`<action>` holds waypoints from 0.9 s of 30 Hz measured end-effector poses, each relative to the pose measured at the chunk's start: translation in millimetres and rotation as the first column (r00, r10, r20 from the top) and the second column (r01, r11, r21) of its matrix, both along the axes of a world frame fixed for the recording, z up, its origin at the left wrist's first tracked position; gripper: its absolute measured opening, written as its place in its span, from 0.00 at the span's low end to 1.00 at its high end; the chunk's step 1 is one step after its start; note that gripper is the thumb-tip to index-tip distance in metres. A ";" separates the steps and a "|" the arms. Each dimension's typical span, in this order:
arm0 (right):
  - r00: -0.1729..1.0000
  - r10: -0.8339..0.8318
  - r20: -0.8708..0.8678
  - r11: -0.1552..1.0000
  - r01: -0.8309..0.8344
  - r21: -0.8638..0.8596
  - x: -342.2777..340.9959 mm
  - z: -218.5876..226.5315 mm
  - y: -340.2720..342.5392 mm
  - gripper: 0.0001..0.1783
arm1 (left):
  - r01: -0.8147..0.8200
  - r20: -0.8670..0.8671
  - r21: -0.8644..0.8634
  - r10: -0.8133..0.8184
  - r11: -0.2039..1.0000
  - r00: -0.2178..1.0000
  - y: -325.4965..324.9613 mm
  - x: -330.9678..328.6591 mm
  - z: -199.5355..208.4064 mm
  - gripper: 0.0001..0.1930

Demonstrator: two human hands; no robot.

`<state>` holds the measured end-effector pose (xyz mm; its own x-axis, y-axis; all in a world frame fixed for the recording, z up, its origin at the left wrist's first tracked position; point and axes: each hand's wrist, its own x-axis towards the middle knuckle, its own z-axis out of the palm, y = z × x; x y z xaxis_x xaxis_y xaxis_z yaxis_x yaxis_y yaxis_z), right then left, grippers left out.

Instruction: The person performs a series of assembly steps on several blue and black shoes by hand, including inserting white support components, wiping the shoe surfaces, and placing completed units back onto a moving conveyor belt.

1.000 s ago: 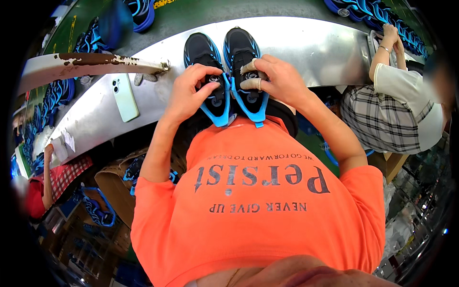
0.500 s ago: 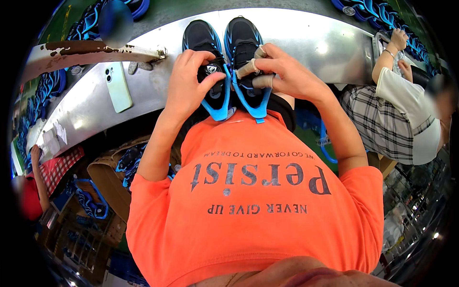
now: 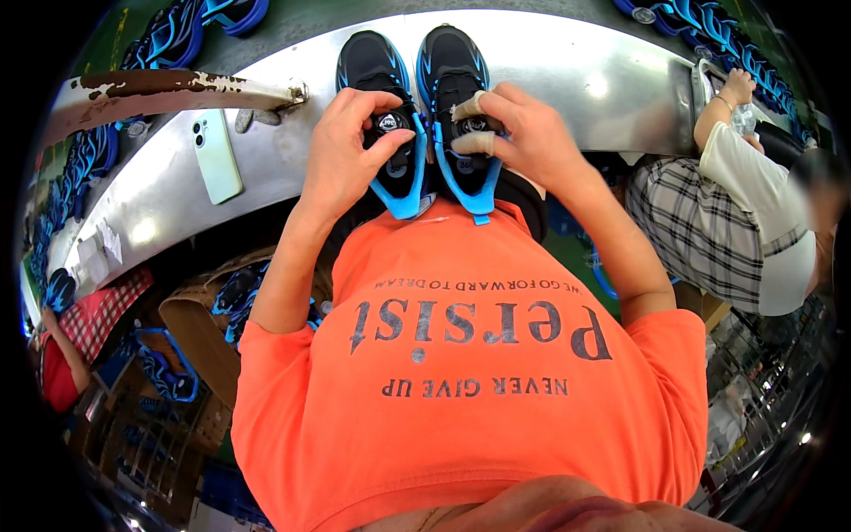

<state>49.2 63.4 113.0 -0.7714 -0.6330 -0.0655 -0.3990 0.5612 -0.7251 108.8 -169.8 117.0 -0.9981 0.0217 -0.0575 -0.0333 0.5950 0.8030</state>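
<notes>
Two black sneakers with bright blue trim lie side by side on the metal bench, toes pointing away from me. On the left sneaker (image 3: 366, 60), my left hand (image 3: 341, 146) has its thumb and fingers curled round the tongue, beside a round emblem. My right hand (image 3: 527, 133), with beige wraps on some fingertips, grips the tongue of the right sneaker (image 3: 450, 53) in the same way. Blue heel collars of both shoes face my orange shirt. What the fingertips press underneath is hidden.
A pale green phone (image 3: 217, 160) lies on the metal bench (image 3: 567, 80), near small grey stone-like pieces (image 3: 257, 116). A chipped metal bar (image 3: 177, 91) crosses at left. Blue shoes line racks beyond. A co-worker in a plaid skirt (image 3: 687, 222) sits at right, another person at left.
My right hand's fingers have shifted on the right sneaker's tongue, showing more of its emblem. My left hand stays nearly in place. The left person's hand now has a blue shoe by it.
</notes>
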 end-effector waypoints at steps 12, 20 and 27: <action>0.991 0.072 -0.111 0.967 -0.096 -0.237 0.8 -13.1 2.3 0.19 | 0.002 0.033 -0.027 -0.001 1.000 0.999 -1.8 2.6 -2.4 0.15; 0.998 -0.042 -0.052 0.991 0.035 -0.126 17.3 -13.5 -3.6 0.16 | 0.013 0.002 -0.020 -0.013 1.000 1.000 -2.9 6.6 -5.8 0.14; 0.999 0.023 0.031 0.996 -0.020 -0.090 18.6 -1.7 -3.8 0.16 | 0.080 0.138 0.228 -0.113 0.970 0.984 -20.3 5.3 -13.6 0.19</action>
<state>67.8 59.5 111.3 -0.7560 -0.6538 -0.0325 -0.3860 0.4853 -0.7845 114.1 -190.1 103.4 -0.9711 0.1465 -0.1885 -0.1137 0.4104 0.9048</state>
